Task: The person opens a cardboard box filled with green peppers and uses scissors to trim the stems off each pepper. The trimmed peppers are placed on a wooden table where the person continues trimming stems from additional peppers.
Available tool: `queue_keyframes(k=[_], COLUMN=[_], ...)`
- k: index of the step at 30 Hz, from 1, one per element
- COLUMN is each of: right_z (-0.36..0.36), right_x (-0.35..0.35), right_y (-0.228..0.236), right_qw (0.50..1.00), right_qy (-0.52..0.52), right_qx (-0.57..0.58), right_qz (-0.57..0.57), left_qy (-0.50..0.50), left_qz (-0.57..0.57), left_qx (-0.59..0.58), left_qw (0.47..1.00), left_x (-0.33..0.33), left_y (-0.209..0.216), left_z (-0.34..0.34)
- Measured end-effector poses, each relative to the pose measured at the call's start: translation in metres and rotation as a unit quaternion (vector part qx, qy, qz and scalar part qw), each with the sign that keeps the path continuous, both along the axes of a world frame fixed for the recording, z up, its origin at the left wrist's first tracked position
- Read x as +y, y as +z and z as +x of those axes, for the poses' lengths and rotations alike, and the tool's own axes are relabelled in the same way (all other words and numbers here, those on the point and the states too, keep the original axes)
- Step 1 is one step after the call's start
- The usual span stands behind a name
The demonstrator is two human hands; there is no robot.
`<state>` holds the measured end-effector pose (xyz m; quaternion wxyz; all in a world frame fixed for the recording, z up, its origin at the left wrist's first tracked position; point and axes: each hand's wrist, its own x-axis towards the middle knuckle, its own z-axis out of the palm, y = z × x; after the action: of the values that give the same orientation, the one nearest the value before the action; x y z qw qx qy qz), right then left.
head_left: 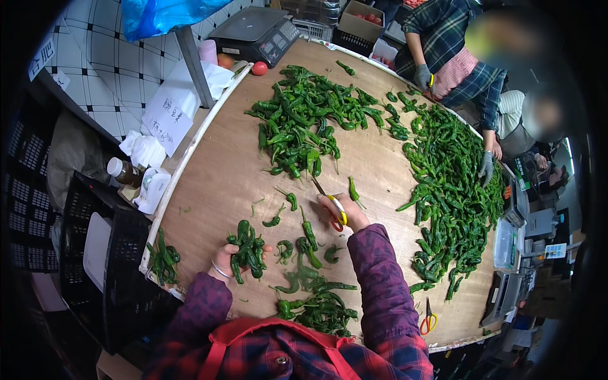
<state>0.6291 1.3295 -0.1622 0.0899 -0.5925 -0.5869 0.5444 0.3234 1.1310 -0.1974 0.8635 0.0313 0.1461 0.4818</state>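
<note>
A bunch of green peppers point(248, 248) is gripped in my left hand point(221, 259), low over the near left of the wooden table point(209, 183). My right hand point(354, 215) is closed around scissors point(342, 218) with yellow-and-white and red handles. Their blades point forward and left, the tips close to the near edge of a pepper pile point(310, 107). Between my hands, loose peppers point(308, 231) are scattered. A smaller pepper heap point(323, 310) lies close to my body, and another pepper cluster point(163, 258) sits at the table's left corner.
A large pepper heap point(449, 196) covers the right side, where a co-worker's gloved hands point(486, 168) are busy. A second pair of scissors point(429, 322) rests near the front right. Beyond the left edge stand a black crate point(88, 253), a paper sign point(166, 123) and a scale point(256, 38).
</note>
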Motion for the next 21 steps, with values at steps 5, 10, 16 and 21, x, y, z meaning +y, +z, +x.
queue_keyframes(k=[5,10,16,21], right_z=[0.003,0.028,0.040,0.048], right_x=[-0.011,-0.093,-0.174,-0.210], right_y=[0.011,0.054,0.081,0.066], right_qw=[0.997,0.987,0.963,0.916], right_qy=[0.038,-0.015,0.063,0.020], right_qx=[-0.006,0.154,0.233,0.353], right_qz=[0.066,-0.046,-0.120,-0.187], left_qy=[0.039,0.017,-0.001,-0.037], left_qz=[-0.029,-0.003,-0.019,0.004], left_qx=[0.032,-0.149,-0.036,-0.022], left_qw=[0.998,0.989,0.999,0.999], left_x=[0.004,0.030,0.039,0.045], left_y=[-0.010,-0.001,-0.008,0.010], left_z=[0.002,0.036,0.077,0.102])
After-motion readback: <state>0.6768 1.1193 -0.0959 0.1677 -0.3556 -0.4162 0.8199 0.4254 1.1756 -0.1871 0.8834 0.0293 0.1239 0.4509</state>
